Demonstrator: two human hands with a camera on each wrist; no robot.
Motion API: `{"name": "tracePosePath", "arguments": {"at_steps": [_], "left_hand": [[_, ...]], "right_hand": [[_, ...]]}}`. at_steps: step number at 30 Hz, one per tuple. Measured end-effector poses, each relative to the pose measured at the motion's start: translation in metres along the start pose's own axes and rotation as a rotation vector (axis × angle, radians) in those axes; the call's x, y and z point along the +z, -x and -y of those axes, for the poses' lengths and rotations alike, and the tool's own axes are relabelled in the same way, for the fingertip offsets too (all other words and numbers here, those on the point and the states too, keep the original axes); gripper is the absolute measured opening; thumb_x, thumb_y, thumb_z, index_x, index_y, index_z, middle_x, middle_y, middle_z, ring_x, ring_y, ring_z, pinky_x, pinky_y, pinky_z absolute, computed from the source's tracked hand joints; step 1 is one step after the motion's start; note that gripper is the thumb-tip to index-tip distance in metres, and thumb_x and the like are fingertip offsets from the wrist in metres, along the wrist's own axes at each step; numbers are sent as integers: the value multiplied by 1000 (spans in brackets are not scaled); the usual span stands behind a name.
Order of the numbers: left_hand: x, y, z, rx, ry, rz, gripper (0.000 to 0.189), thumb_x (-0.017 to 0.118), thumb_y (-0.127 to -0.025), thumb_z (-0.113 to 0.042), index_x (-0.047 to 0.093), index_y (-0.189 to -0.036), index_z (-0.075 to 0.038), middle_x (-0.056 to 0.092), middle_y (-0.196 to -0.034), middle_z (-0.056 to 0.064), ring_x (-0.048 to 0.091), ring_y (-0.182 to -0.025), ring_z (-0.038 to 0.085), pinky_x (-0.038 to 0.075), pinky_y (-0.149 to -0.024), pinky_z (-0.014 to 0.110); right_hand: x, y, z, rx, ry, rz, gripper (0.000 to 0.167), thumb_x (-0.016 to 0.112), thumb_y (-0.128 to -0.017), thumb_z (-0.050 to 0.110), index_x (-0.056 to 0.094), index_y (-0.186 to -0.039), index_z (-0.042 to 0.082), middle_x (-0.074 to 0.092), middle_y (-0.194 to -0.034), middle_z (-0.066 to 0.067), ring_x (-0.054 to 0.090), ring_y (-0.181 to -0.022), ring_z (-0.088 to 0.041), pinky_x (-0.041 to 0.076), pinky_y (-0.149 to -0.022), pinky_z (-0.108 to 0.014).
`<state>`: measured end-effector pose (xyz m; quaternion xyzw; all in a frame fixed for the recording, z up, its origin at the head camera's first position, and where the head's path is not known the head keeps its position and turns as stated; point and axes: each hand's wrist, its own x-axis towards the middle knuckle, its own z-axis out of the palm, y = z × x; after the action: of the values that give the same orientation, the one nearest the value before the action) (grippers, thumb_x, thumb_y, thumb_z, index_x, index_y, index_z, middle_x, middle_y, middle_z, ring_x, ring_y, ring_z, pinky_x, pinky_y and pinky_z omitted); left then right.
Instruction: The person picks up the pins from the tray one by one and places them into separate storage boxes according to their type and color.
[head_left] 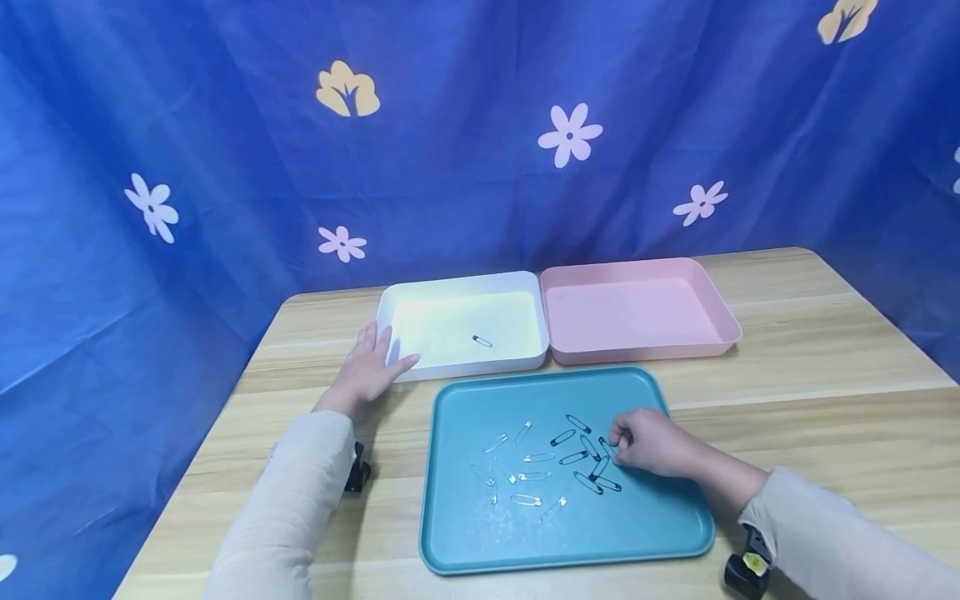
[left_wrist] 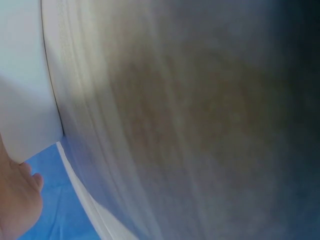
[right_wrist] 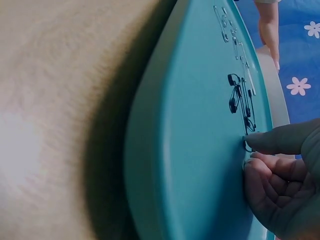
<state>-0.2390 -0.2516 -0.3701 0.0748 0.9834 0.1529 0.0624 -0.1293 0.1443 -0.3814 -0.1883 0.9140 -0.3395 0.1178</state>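
Note:
My left hand (head_left: 365,368) rests with spread fingers on the left rim of a white tray (head_left: 465,367). A black safety pin (head_left: 482,342) lies in that tray. My right hand (head_left: 651,442) is low over a teal tray (head_left: 630,525), its fingers curled. Between thumb and fingertip it pinches one end of a black safety pin (right_wrist: 246,145), which still lies at the tray's surface. Several other black safety pins (head_left: 588,483) lie left of this hand, some overlapping. Further left are several silver safety pins (head_left: 526,500), spread loosely.
A pink tray (head_left: 637,352) stands against the white tray's right side, behind the teal tray. All three trays are on a wooden table (head_left: 825,358). A blue flowered curtain (head_left: 450,183) hangs behind and beside the table.

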Motion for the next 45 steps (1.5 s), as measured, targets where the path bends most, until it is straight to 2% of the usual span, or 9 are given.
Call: {"name": "tracePosePath", "arguments": {"at_steps": [4, 12, 19, 29, 34, 39, 45], "left_hand": [[-2, 0, -1, 0, 2, 2, 87, 29, -82, -63, 3, -138, -1, -12, -140, 21, -10, -126, 36, 2, -99, 51], [-3, 0, -3, -9, 16, 19, 88, 30, -81, -63, 1, -138, -2, -15, -140, 18, -12, -126, 34, 1, -99, 51], [-4, 1, -3, 1, 7, -10, 89, 30, -80, -64, 5, -137, 0, -9, -140, 21, -10, -126, 35, 3, -99, 52], [-5, 4, -4, -11, 1, 4, 92, 29, -79, -66, 2, -137, 0, -12, -140, 19, -9, -126, 35, 4, -99, 51], [-1, 3, -3, -22, -3, 11, 91, 29, -80, -65, 2, -137, 0, -12, -140, 19, -9, -127, 35, 4, -99, 51], [0, 4, -1, -21, -16, 9, 94, 27, -78, -68, 3, -137, 2, -10, -140, 20, -8, -127, 35, 4, -100, 50], [0, 3, 0, -16, -18, 2, 93, 28, -79, -67, 3, -136, 3, -10, -140, 21, -8, -126, 36, 4, -100, 50]], "right_hand": [[0, -3, 0, 3, 22, -24, 10, 58, -67, -3, 55, -65, 7, 48, -60, 3, 45, -56, -9, 40, -50, -21], [-1, -3, 4, 42, 18, -36, 15, 60, -68, -1, 52, -60, 9, 47, -57, 3, 45, -52, -10, 39, -47, -22], [1, -2, 10, 91, 47, -41, 15, 59, -65, -2, 51, -59, 9, 47, -56, 2, 44, -48, -10, 38, -43, -22], [1, 0, 11, 103, 44, -50, 18, 54, -69, -5, 52, -59, 9, 47, -55, 2, 44, -47, -10, 37, -41, -21], [2, -2, 8, 66, 34, -66, 17, 53, -67, -6, 52, -59, 10, 47, -56, 3, 43, -50, -9, 37, -43, -20], [3, -4, 7, 10, -16, -68, 14, 55, -72, -2, 54, -64, 8, 47, -58, 3, 44, -52, -9, 39, -44, -20], [0, -14, 12, -15, -156, -26, 8, 54, -76, -1, 53, -70, 4, 51, -60, 0, 50, -53, -12, 44, -46, -23]]}}
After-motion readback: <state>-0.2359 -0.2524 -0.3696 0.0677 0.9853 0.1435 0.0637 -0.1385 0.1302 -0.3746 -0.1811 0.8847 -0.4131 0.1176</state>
